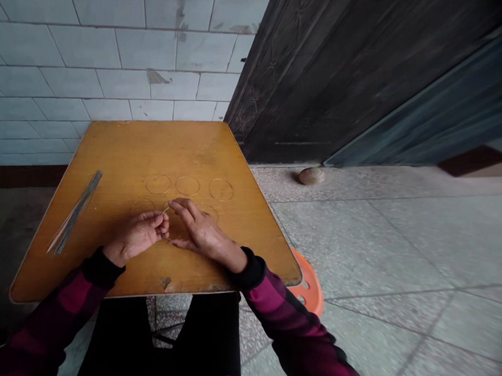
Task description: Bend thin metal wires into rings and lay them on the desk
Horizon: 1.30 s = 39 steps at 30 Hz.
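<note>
Both my hands rest on a small orange-brown wooden table (123,149). My left hand (136,235) is closed, its fingertips pinching a thin wire near the table's middle. My right hand (199,230) lies over the same spot with fingers curled and pressed against the wire, which curves into a ring (169,211) between the two hands. Three finished thin wire rings lie in a row just beyond the hands: one (158,184), another (187,185) and a third (221,189). More faint rings (142,205) lie beside my hands.
A bundle of straight thin wires (73,213) lies along the table's left side. An orange plastic stool (311,287) stands at the table's right front corner. A round stone (311,175) sits on the tiled floor by a dark wooden door (343,75). White tiled wall behind.
</note>
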Motion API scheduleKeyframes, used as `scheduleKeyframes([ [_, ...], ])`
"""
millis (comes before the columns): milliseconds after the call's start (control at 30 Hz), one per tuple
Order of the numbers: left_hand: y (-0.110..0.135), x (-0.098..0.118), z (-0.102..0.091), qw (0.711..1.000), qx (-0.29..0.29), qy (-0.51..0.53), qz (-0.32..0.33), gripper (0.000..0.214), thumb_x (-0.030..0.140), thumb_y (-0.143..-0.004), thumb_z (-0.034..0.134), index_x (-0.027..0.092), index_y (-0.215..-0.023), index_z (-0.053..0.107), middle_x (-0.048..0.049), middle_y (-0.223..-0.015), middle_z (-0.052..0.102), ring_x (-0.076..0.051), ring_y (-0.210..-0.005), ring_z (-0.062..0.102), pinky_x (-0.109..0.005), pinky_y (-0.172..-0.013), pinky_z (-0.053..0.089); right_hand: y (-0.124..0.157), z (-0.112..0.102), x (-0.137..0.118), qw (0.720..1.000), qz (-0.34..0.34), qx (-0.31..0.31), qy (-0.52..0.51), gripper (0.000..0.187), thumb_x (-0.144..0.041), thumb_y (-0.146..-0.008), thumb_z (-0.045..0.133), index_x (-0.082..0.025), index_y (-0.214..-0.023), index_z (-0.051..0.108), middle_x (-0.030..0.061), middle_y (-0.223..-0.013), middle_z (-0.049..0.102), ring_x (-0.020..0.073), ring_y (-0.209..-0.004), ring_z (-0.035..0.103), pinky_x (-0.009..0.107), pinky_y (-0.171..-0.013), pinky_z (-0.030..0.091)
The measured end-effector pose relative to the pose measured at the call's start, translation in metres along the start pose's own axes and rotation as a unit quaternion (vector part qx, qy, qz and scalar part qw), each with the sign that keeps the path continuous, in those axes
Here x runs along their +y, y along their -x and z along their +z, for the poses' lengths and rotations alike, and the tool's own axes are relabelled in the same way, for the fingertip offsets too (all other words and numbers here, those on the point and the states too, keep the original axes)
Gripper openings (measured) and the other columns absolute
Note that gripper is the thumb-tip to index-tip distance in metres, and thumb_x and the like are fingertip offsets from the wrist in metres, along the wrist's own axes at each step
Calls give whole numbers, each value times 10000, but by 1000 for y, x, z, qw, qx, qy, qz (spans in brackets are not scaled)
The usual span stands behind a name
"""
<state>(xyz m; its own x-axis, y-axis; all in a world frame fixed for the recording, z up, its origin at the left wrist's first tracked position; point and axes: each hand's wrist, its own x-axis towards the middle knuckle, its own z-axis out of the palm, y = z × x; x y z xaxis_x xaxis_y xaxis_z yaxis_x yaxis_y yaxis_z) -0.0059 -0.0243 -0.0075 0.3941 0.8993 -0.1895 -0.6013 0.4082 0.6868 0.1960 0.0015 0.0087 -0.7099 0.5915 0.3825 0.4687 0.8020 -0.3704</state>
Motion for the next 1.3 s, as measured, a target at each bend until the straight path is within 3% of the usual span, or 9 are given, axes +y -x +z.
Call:
scheduleKeyframes([
  [200, -1, -2, -3, 1000, 11, -15, 0, 145, 246, -711, 805, 143, -772, 722, -31, -751, 664, -121, -698, 599, -256, -680, 486, 0, -2, -2, 1000, -2, -9, -4, 818, -433, -819, 679, -144, -1476, 286, 190, -1376, 464, 322, -1192, 558, 414, -906, 572],
  [367, -3, -2, -7, 1000, 1, -8, 6, 120, 211, -706, 796, 141, -733, 702, -25, -720, 641, -123, -696, 581, -256, -669, 473, 1, 0, 1, 999, -13, -9, -30, 932, -407, -817, 701, -187, -1537, 151, 183, -1434, 426, 335, -1292, 482, 458, -1011, 515],
  [500, -3, -2, -4, 999, 11, 15, 27, 119, 196, -707, 793, 145, -722, 686, -9, -695, 620, -111, -661, 558, -259, -655, 471, 2, 5, 7, 996, 0, 12, -90, 1124, -408, -776, 753, -188, -1553, -28, 210, -1529, 302, 348, -1382, 381, 492, -1106, 422],
  [633, -2, 0, 1, 999, 6, 20, 33, 191, 236, -679, 820, 136, -647, 660, 9, -634, 580, -98, -610, 517, -261, -645, 473, 2, 6, 11, 989, -29, -1, -147, 1223, -382, -736, 799, -254, -1540, -114, 170, -1602, 159, 319, -1409, 352, 470, -1142, 380],
  [800, 0, 0, 5, 999, -14, 21, 22, 221, 260, -701, 806, 138, -618, 641, 24, -578, 524, -97, -602, 492, -264, -668, 477, 0, 2, 12, 984, -56, -14, -170, 1151, -337, -748, 797, -288, -1548, -29, 132, -1595, 223, 277, -1409, 365, 445, -1152, 373],
  [1100, 1, -1, 7, 999, -16, 12, 28, 239, 257, -715, 791, 145, -601, 613, 26, -578, 516, -102, -602, 495, -273, -695, 472, 1, -4, 9, 987, -33, -10, -159, 990, -376, -770, 771, -243, -1543, 168, 142, -1504, 410, 273, -1383, 407, 448, -1141, 390],
  [1200, 2, 0, 9, 999, -6, 16, 35, 235, 245, -714, 789, 145, -599, 611, 21, -585, 525, -105, -604, 498, -283, -695, 469, 1, -3, 11, 975, -34, -10, -218, 1065, -426, -746, 781, -277, -1550, 98, 136, -1556, 322, 275, -1413, 360, 466, -1155, 356],
  [1300, 2, 1, 12, 998, 1, 35, 55, 241, 235, -729, 779, 148, -605, 592, 23, -596, 526, -104, -618, 505, -283, -709, 470, 1, 2, 12, 940, -17, 13, -341, 1182, -570, -729, 736, -323, -1534, -93, 137, -1622, 107, 276, -1457, 269, 483, -1164, 315],
])
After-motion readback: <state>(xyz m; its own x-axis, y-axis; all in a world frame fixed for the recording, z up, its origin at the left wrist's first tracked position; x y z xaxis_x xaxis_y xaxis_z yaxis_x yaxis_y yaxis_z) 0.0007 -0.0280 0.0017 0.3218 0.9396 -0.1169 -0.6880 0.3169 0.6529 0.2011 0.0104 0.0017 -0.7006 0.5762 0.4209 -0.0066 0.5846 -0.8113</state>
